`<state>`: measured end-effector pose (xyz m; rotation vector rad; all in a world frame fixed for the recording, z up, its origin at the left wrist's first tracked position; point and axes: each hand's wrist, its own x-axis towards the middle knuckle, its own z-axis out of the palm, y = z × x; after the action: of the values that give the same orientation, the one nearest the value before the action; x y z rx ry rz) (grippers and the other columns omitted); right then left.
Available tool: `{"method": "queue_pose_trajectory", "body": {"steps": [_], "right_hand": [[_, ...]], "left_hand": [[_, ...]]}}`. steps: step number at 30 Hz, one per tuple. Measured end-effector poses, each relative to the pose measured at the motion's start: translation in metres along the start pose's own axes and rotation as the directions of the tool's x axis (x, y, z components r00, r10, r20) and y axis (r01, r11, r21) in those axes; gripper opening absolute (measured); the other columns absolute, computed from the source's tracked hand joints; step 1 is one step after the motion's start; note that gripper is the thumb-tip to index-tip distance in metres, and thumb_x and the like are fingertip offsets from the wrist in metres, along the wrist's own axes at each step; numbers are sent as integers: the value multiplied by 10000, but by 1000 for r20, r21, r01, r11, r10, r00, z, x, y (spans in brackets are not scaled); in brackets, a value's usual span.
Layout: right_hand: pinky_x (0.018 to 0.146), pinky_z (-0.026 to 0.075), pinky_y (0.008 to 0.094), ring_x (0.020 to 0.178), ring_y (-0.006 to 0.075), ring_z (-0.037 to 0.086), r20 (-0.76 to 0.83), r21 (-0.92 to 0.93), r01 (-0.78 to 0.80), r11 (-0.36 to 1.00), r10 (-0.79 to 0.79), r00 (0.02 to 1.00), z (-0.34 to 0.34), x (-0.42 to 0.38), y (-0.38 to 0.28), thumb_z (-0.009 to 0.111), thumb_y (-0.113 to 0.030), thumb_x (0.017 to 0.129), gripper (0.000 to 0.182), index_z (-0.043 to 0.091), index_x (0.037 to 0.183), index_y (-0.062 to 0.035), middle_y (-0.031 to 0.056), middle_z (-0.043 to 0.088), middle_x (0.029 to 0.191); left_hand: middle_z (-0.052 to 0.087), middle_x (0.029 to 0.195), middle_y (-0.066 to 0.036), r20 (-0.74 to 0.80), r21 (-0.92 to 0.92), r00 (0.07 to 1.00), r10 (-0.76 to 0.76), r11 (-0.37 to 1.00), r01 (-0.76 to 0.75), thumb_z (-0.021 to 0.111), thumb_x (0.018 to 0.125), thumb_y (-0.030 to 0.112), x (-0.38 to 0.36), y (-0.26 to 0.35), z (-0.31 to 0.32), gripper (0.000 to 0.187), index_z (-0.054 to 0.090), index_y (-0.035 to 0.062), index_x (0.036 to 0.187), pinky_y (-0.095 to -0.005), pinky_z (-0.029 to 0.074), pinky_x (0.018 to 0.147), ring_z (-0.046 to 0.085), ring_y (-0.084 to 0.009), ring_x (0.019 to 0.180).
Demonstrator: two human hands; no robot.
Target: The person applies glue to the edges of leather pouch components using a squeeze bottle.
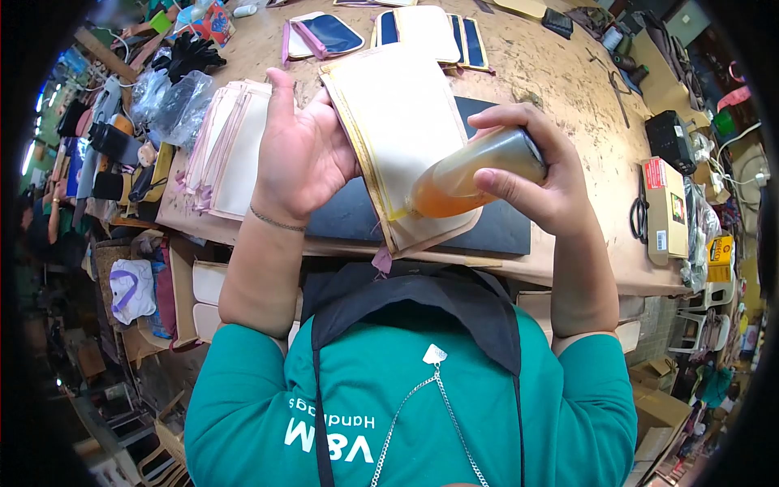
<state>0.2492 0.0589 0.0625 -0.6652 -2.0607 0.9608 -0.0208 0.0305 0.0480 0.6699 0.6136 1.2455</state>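
Note:
My left hand (302, 158) is palm up with the thumb spread out, its fingers tucked under the left edge of a cream panel (402, 109) and supporting it. Yellow, wet-looking adhesive runs along the panel's left margin, and a bit of pink material hangs at its lower corner. My right hand (542, 166) is wrapped around a translucent bottle (471, 174) with amber liquid inside. The bottle is tilted, its narrow end down at the panel's lower left part. Beneath the panel lies a dark flat board (503, 223).
Stacked cream panels with pink edges (231, 150) lie at left, near clear plastic bags (174, 105) and a black glove (191, 57). Navy and cream pouch pieces (324, 36) sit at the back. Scissors (639, 217) and a cardboard box (665, 207) are on the right.

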Motion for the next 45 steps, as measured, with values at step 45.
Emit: {"method": "queue_pose_trajectory", "body": {"steps": [45], "right_hand": [[862, 513, 311, 961, 178, 637, -75, 294, -61, 954, 86, 993, -5, -22, 7, 794, -178, 799, 462, 602, 1203, -63, 82, 656, 1041]], "left_hand": [[447, 1469, -181, 129, 103, 975, 183, 975, -197, 284, 936, 759, -14, -14, 4, 948, 217, 18, 1525, -444, 404, 1093, 483, -296, 1333]]}}
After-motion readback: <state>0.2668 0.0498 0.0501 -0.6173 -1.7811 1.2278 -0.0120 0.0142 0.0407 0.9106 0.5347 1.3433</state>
